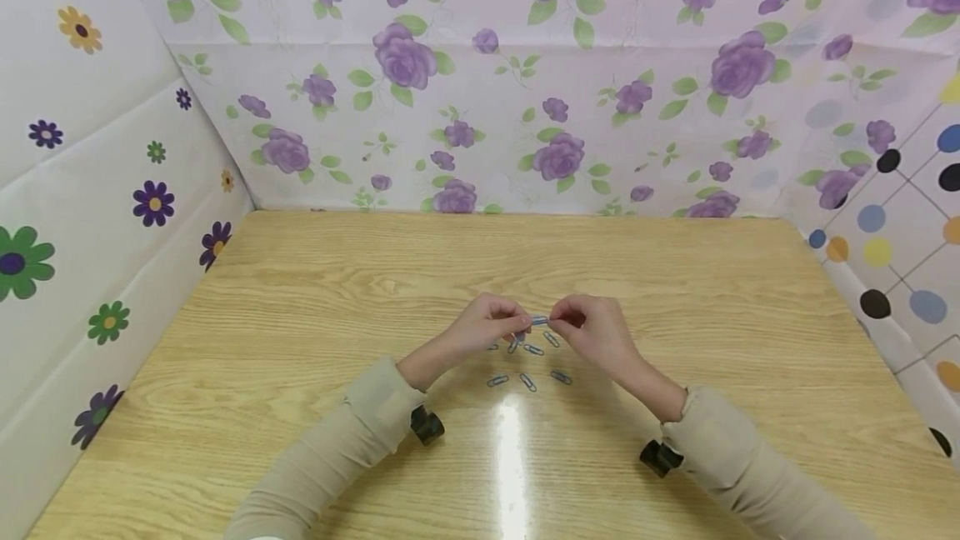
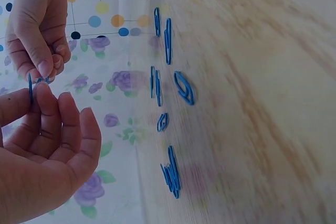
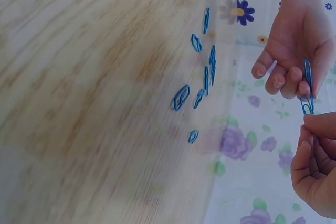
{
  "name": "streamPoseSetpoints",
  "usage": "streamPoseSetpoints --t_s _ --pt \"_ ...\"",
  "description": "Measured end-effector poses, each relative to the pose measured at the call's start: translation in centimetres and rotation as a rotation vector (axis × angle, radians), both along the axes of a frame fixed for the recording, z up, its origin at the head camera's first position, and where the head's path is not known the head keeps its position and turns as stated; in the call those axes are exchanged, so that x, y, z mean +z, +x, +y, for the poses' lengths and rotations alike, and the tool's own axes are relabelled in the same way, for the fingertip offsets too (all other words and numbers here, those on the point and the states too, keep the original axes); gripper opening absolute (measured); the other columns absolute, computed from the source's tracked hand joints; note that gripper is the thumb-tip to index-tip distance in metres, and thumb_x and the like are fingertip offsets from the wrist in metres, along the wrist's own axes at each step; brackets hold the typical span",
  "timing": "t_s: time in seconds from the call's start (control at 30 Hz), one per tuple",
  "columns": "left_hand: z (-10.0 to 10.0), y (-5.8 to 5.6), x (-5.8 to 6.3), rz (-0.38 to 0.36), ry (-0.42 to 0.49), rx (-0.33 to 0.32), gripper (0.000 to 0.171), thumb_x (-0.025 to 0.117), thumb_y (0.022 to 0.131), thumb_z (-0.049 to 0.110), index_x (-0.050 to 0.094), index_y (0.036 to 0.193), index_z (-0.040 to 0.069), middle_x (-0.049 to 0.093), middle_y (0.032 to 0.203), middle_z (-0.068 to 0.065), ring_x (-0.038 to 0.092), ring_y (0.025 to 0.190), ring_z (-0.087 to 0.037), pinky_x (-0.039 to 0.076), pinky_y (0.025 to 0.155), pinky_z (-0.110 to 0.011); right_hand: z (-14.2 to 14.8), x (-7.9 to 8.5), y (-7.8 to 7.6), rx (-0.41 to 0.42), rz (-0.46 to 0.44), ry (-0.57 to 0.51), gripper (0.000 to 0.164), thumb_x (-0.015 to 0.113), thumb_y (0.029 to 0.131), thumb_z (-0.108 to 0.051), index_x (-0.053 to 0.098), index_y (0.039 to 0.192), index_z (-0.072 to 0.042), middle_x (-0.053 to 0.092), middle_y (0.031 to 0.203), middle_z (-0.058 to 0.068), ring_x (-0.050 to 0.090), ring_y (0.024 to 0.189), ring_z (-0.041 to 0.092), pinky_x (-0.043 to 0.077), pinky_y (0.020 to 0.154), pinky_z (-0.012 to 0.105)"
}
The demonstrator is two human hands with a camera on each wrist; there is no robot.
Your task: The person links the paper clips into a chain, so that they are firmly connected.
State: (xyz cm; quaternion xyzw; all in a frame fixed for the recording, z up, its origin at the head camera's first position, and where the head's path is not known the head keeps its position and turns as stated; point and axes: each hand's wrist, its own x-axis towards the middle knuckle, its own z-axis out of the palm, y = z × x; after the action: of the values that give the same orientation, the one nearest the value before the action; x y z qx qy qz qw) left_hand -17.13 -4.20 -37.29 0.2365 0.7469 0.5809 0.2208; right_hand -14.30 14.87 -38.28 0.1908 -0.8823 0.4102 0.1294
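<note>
Paperclips [image 1: 540, 321] pinched between both hands [image 1: 542, 325] above loose clips [image 1: 528, 379], mid-table [image 1: 300, 290], edges well apart.

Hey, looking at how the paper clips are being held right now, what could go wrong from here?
1. The left hand and right hand pinch the held paper clips only at the fingertips, above the table; a slip could drop them.
2. They might land among the loose paper clips right below, so they would be hard to tell apart.
</note>
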Motion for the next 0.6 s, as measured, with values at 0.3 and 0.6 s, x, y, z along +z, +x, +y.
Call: streamPoseSetpoints --t_s 0.3,0.6 --pt "0.1 -0.9 -2.0 0.011 -0.004 0.041 0.021 0.055 0.09 0.006 0.062 0.086 -0.013 0.063 0.079 -0.01 0.058 0.083 -0.039 0.05 0.076 -0.04 -0.1 -0.1 0.1 0.008 0.082 -0.013 0.012 0.072 0.072 0.007 0.065 0.071 -0.003 0.063 0.067 0.002 0.053 0.055 0.009 0.043 0.05 0.021" --pt "-0.4 -0.8 -1.6 0.105 -0.045 0.058 0.023 0.053 0.09 0.007 0.062 0.078 -0.01 0.06 0.078 -0.023 0.057 0.076 -0.037 0.05 0.068 -0.031 -0.1 -0.2 0.2 0.028 0.15 -0.018 0.014 0.072 0.072 0.007 0.064 0.07 -0.005 0.062 0.066 0.001 0.054 0.055 0.01 0.043 0.05 0.021"
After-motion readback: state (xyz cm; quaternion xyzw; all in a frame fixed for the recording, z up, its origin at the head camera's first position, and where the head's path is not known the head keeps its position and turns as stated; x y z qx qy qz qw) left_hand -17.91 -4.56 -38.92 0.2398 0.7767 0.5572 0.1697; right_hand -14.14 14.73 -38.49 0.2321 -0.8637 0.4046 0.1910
